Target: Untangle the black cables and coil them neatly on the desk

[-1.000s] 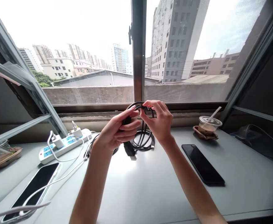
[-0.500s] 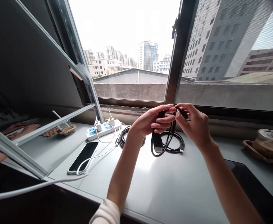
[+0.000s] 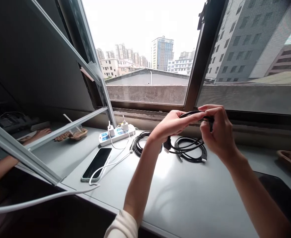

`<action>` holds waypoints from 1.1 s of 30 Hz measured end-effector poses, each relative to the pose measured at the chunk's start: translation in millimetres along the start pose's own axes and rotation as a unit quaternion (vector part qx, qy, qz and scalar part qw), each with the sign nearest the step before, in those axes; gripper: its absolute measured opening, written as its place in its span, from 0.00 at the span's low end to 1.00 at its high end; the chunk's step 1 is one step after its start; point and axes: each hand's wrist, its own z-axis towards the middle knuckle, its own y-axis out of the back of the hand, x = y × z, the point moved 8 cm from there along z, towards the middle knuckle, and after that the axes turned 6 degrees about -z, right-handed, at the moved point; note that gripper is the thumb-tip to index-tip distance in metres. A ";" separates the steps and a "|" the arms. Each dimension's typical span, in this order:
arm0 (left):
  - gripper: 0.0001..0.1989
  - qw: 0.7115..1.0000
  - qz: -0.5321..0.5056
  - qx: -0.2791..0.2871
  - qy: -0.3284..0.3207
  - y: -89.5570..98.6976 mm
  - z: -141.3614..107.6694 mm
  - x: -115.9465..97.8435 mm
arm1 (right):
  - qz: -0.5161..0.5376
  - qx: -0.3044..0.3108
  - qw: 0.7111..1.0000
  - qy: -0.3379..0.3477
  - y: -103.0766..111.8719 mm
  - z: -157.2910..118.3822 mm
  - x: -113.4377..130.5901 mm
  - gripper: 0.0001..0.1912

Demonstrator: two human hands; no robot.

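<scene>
My left hand [image 3: 176, 125] is closed on a black cable [image 3: 188, 114], its fingers stretched toward my right hand. The cable's connector [image 3: 167, 144] hangs below the left palm. My right hand [image 3: 216, 130] pinches the same cable, fingers bent, touching the left fingertips. Both hands are raised over the grey table [image 3: 185, 195]. Beneath them a coiled black cable [image 3: 191, 155] lies on the table. Another black coil [image 3: 139, 143] lies to the left, partly hidden behind my left wrist.
On the left are a phone [image 3: 97, 165], a white cable [image 3: 48, 197] and a power strip [image 3: 117, 135] with two plugs. A metal frame [image 3: 68, 129] crosses the left side. A dark flat object [image 3: 271, 185] and a brown tray [image 3: 288, 158] are at the right.
The hands have moved right in the view, the right fingers have curled over, and the left fingers have straightened. The hanging connector has risen. The view has turned slightly left.
</scene>
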 end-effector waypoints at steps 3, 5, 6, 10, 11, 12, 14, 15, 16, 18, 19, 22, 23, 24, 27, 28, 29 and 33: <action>0.21 0.998 0.021 -0.048 -0.017 9.1 2.3 -1.9 | -0.018 0.017 0.998 -0.050 -10.3 -6.5 -4.2 0.09; 0.21 0.997 0.031 -0.066 -0.018 13.2 2.6 -2.2 | -0.017 0.011 0.998 -0.055 -11.5 -8.8 -4.4 0.12; 0.21 0.997 0.032 -0.070 -0.019 14.7 2.9 -2.1 | -0.010 0.010 0.999 -0.050 -11.1 -8.9 -3.7 0.14; 0.24 0.998 -0.001 -0.060 -0.017 17.1 6.1 2.7 | -0.036 0.034 0.999 -0.017 -8.6 -4.8 0.5 0.17; 0.25 0.998 -0.016 -0.053 -0.010 16.6 7.3 5.2 | -0.052 0.038 0.998 -0.008 -7.2 -3.3 1.0 0.16; 0.26 0.999 -0.033 -0.043 -0.003 15.3 8.4 7.5 | -0.066 0.040 0.997 -0.005 -5.4 -2.0 0.5 0.16; 0.26 0.997 -0.071 -0.017 0.006 10.2 10.1 10.0 | -0.085 0.035 0.996 -0.010 -1.0 0.2 -3.4 0.16; 0.26 0.996 -0.090 -0.003 0.008 6.9 10.5 10.3 | -0.092 0.033 0.995 -0.015 0.9 0.8 -6.2 0.16; 0.25 0.994 -0.104 0.010 0.011 3.5 10.6 10.4 | -0.098 0.029 0.995 -0.021 2.8 1.3 -8.9 0.16; 0.24 0.992 -0.122 0.031 0.019 -2.8 10.3 10.1 | -0.107 0.022 0.994 -0.028 6.0 1.8 -13.8 0.16; 0.24 0.991 -0.125 0.039 0.022 -5.3 10.1 9.9 | -0.111 0.020 0.993 -0.031 7.1 2.0 -15.9 0.16; 0.20 0.991 -0.123 0.050 0.020 -8.2 10.3 8.1 | -0.111 0.010 0.993 -0.047 10.3 2.9 -22.7 0.17; 0.19 0.991 -0.120 0.048 0.017 -7.2 10.7 7.8 | -0.108 0.007 0.993 -0.056 11.1 3.1 -26.0 0.17; 0.18 0.993 -0.113 0.042 0.014 -5.2 11.3 7.9 | -0.105 0.003 0.992 -0.065 11.8 3.3 -29.9 0.17; 0.16 0.998 -0.068 0.010 0.011 4.3 14.0 12.4 | -0.096 -0.016 0.991 -0.087 12.9 2.2 -44.7 0.17; 0.16 0.999 -0.045 -0.001 0.019 7.4 15.3 16.5 | -0.090 -0.023 0.991 -0.092 12.7 1.2 -50.2 0.16; 0.15 0.999 -0.018 -0.013 0.034 10.5 16.7 22.3 | -0.084 -0.026 0.992 -0.095 11.6 0.0 -55.5 0.16; 0.10 0.983 0.112 -0.034 0.142 17.0 23.0 56.0 | -0.090 -0.002 0.989 -0.115 1.2 -5.7 -73.2 0.14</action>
